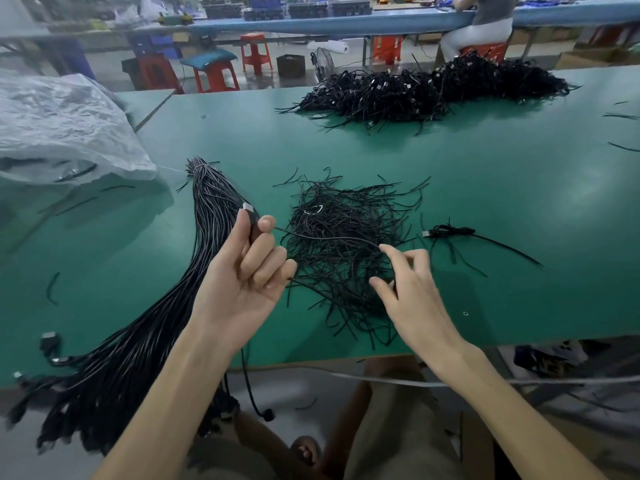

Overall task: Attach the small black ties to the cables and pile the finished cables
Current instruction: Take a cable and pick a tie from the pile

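My left hand [247, 268] grips a black cable by its plug end [250, 211], the silver connector tip poking up above my thumb; the cable hangs down past the table's front edge. A thin black tie [325, 238] runs from that hand across to my right hand [407, 282], whose fingertips touch its far end above the loose heap of black ties [346, 251]. A thick bundle of black cables [180, 289] lies to the left, bound at its far end. The big pile of finished cables [433, 88] sits at the table's back.
One tied cable [453, 232] lies alone right of the tie heap. A crumpled clear plastic bag [65, 129] covers the left end of the green table [502, 174]. Red stools and a seated person are beyond the far edge.
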The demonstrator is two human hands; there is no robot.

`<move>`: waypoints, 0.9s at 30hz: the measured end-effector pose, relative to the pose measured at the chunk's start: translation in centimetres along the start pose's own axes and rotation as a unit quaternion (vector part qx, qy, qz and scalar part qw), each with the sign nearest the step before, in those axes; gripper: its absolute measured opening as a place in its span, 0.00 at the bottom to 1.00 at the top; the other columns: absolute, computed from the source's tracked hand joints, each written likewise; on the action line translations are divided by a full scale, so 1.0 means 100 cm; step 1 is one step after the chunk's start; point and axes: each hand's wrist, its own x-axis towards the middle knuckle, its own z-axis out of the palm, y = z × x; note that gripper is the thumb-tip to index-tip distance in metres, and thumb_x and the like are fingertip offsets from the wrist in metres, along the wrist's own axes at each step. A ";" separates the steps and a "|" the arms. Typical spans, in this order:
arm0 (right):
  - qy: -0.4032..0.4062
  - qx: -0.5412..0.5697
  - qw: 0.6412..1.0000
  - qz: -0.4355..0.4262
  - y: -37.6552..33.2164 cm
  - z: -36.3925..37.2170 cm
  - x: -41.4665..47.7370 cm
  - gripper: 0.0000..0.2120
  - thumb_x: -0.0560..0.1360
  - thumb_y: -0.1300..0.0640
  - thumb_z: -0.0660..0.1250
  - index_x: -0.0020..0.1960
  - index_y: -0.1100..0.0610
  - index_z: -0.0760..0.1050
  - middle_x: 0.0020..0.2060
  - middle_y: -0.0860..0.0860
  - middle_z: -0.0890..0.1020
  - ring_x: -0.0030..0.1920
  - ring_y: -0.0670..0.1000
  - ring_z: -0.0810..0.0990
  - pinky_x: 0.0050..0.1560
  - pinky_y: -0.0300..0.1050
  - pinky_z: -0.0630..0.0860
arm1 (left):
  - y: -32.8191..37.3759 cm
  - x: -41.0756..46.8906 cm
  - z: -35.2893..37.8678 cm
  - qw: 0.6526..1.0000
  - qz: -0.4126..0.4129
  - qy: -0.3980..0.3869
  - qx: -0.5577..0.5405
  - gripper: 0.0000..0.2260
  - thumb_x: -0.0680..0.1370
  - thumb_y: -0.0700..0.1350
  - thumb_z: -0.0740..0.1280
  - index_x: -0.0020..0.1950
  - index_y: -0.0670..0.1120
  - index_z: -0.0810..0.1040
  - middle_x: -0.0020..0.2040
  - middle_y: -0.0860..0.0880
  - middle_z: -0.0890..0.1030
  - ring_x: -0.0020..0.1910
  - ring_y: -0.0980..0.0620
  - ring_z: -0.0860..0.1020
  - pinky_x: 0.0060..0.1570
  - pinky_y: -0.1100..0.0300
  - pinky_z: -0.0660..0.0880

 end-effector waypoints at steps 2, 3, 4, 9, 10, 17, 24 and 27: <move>0.015 0.002 1.000 -0.006 -0.001 0.001 -0.002 0.20 0.83 0.52 0.65 0.74 0.49 0.68 0.58 0.47 0.63 0.35 0.46 0.76 0.44 0.38 0.69 | 0.001 -0.003 0.001 1.000 -0.001 -0.017 0.004 0.17 0.87 0.55 0.57 0.48 0.48 0.78 0.26 0.53 0.57 0.26 0.55 0.56 0.34 0.64 0.67; 0.022 0.006 1.000 -0.008 -0.001 0.001 -0.002 0.16 0.83 0.53 0.65 0.70 0.49 0.71 0.58 0.46 0.63 0.34 0.45 0.75 0.44 0.38 0.68 | 0.001 -0.004 0.002 1.000 0.000 -0.024 0.007 0.17 0.87 0.55 0.57 0.48 0.48 0.79 0.26 0.53 0.57 0.26 0.55 0.56 0.35 0.64 0.66; 0.030 0.014 0.999 -0.011 -0.001 0.001 -0.003 0.12 0.83 0.53 0.66 0.66 0.50 0.73 0.58 0.46 0.63 0.33 0.44 0.75 0.44 0.36 0.68 | 0.002 -0.004 0.003 0.999 0.004 -0.030 0.012 0.17 0.87 0.55 0.57 0.48 0.48 0.79 0.26 0.53 0.57 0.27 0.55 0.57 0.35 0.63 0.65; 0.056 0.029 0.997 -0.048 -0.001 0.001 -0.004 0.02 0.82 0.56 0.67 0.54 0.54 0.76 0.59 0.44 0.63 0.48 0.38 0.74 0.49 0.25 0.68 | 0.004 -0.005 0.014 0.998 0.017 -0.044 0.037 0.20 0.87 0.57 0.54 0.47 0.48 0.79 0.28 0.54 0.57 0.28 0.55 0.56 0.34 0.63 0.62; 0.052 0.022 0.997 -0.052 0.000 0.001 -0.004 0.03 0.82 0.56 0.67 0.54 0.55 0.78 0.60 0.45 0.64 0.51 0.39 0.72 0.51 0.25 0.68 | 0.005 -0.005 0.015 0.998 0.017 -0.043 0.045 0.22 0.86 0.59 0.53 0.47 0.48 0.79 0.28 0.54 0.58 0.28 0.55 0.57 0.34 0.63 0.61; 0.001 0.038 0.988 -0.152 -0.028 0.000 -0.020 0.21 0.82 0.42 0.57 0.58 0.53 0.82 0.58 0.44 0.81 0.68 0.47 0.70 0.74 0.49 0.62 | -0.002 -0.002 0.023 0.994 0.038 -0.055 0.091 0.22 0.84 0.62 0.51 0.47 0.49 0.76 0.30 0.55 0.62 0.30 0.55 0.58 0.35 0.63 0.64; -0.192 0.230 0.951 -0.077 -0.046 0.019 -0.023 0.11 0.84 0.60 0.62 0.45 0.56 0.78 0.35 0.54 0.77 0.36 0.55 0.73 0.42 0.50 0.70 | 0.005 -0.011 0.015 0.956 -0.026 -0.235 0.175 0.20 0.85 0.56 0.56 0.42 0.46 0.77 0.28 0.55 0.74 0.27 0.57 0.68 0.37 0.61 0.70; -0.171 0.003 0.975 -0.139 -0.045 0.003 -0.004 0.24 0.78 0.35 0.57 0.41 0.55 0.76 0.34 0.48 0.78 0.38 0.53 0.76 0.40 0.49 0.70 | 0.015 -0.019 0.008 0.830 -0.136 -0.308 0.445 0.23 0.86 0.58 0.57 0.45 0.42 0.81 0.29 0.49 0.77 0.26 0.53 0.73 0.35 0.59 0.71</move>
